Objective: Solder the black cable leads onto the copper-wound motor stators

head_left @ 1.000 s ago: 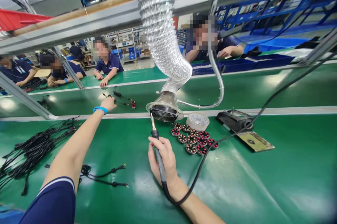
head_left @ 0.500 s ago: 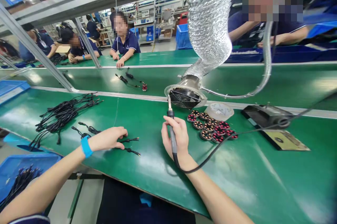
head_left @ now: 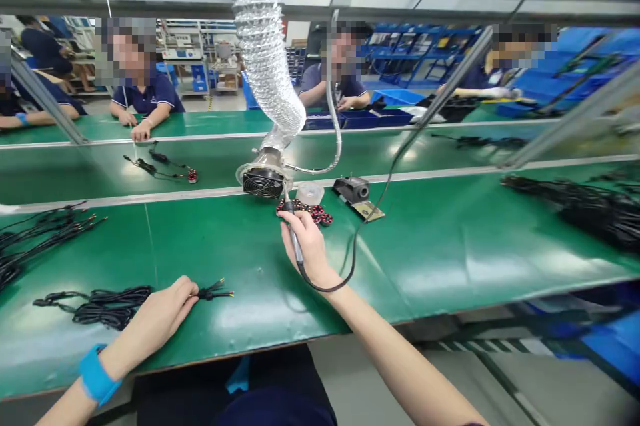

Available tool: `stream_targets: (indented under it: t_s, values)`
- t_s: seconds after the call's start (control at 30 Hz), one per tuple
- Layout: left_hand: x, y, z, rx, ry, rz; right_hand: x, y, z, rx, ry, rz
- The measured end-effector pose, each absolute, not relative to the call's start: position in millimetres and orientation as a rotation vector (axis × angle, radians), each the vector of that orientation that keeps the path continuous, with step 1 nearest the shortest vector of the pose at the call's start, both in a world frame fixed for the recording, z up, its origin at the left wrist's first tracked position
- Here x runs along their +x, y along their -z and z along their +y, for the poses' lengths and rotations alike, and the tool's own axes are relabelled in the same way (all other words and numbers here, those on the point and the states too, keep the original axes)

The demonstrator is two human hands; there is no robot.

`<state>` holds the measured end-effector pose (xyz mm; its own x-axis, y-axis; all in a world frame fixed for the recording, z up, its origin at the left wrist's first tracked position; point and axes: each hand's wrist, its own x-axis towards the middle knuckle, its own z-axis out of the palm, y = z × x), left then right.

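My left hand (head_left: 163, 313), with a blue band at the wrist, pinches a black cable (head_left: 113, 306) near its split end. The cable lies bundled on the green worktable (head_left: 240, 259), and its bare wire tips (head_left: 223, 289) stick out past my fingertips. In my right hand (head_left: 306, 243) is a soldering iron (head_left: 297, 249), held like a pen with its tip upward. That tip is close to the round fume extractor (head_left: 263, 183). Several small motors (head_left: 317, 215) with red and copper windings sit just behind my right hand, which partly hides them.
Behind the motors are a tape roll (head_left: 310, 194) and a soldering iron stand (head_left: 354, 191). Cable piles lie at left (head_left: 45, 239) and right (head_left: 590, 209). A wired motor (head_left: 192, 176) rests on the far strip. Co-workers (head_left: 145, 103) sit opposite. A silver duct (head_left: 265, 46) hangs down.
My left hand has come back from the wired motor's cable on the far strip and closed on the near cable. My right hand keeps the soldering iron. The view has turned right.
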<state>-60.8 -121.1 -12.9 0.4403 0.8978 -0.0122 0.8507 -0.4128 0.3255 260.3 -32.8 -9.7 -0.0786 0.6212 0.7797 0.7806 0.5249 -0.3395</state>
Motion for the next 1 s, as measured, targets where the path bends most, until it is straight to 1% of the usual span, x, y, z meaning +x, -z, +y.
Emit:
stream_targets:
  t_s: [0.17, 0.33, 0.43, 0.53, 0.6, 0.67, 0.73, 0.8, 0.87, 1.0]
  values:
    - [-42.4, 15.2, -101.8, 2.431, -0.344, 1.398, 295.3, 40.0, -26.1, -1.277, 0.145, -1.883]
    - [-41.0, -7.2, -79.9, 2.253, -0.232, 1.219, 294.1, 50.7, -20.0, -1.319, 0.137, -1.947]
    - [-36.4, -15.9, -63.7, 2.133, -0.356, 1.314, 284.7, 51.2, -27.7, -1.258, 0.011, -1.939]
    - [-27.1, -16.0, -47.0, 2.065, -0.488, 1.410, 268.2, 50.4, -38.4, -1.102, -0.195, -1.990]
    - [-21.3, -15.3, -38.2, 2.063, -0.411, 1.396, 254.4, 48.7, -43.4, -0.973, -0.340, -2.059]
    - [-18.2, -16.7, -32.3, 2.044, -0.208, 1.321, 241.5, 46.0, -45.6, -0.866, -0.446, -2.125]
    - [-17.9, -20.4, -28.0, 2.004, -0.005, 1.223, 232.1, 43.3, -45.8, -0.824, -0.490, -2.142]
    - [-17.9, -24.3, -23.6, 1.996, 0.076, 1.165, 226.7, 42.3, -45.7, -0.880, -0.458, -2.085]
    - [-14.8, -25.4, -17.9, 2.046, -0.017, 1.186, 223.3, 44.0, -46.2, -1.010, -0.397, -1.989]
    - [4.5, -12.3, -7.2, 2.114, -0.461, 1.326, 216.2, 51.7, -45.3, -1.227, -0.364, -1.900]
